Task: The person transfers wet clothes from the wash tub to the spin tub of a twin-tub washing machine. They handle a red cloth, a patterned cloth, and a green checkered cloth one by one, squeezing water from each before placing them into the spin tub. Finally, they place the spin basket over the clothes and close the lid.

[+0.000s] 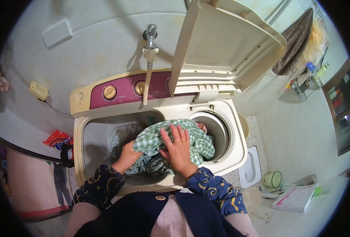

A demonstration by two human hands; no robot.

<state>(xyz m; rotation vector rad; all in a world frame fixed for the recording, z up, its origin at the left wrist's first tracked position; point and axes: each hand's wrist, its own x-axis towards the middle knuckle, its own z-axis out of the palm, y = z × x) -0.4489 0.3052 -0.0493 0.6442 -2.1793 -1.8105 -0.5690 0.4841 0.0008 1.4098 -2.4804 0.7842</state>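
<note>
A green-and-white checked cloth point(154, 134) drapes from the wash tub point(99, 136) of a twin-tub washing machine across the divider into the spin tub point(218, 134). My left hand point(128, 155) grips its left edge over the wash tub. With fingers spread, my right hand point(177, 148) rests against the middle of the cloth; no grasp shows. Cloudy water point(118, 137) lies in the wash tub. Beneath the cloth, a darker patterned fabric point(157, 166) hangs at the divider. A bit of pinkish fabric point(202, 127) shows inside the spin tub.
The spin-side lid point(225, 44) stands raised at the back. A tap point(150, 38) with a short hose point(147, 86) hangs over the purple control panel point(123, 91). A red detergent bag point(58, 139) is left of the machine. At right are a squat toilet point(250, 167) and a green basket point(272, 179).
</note>
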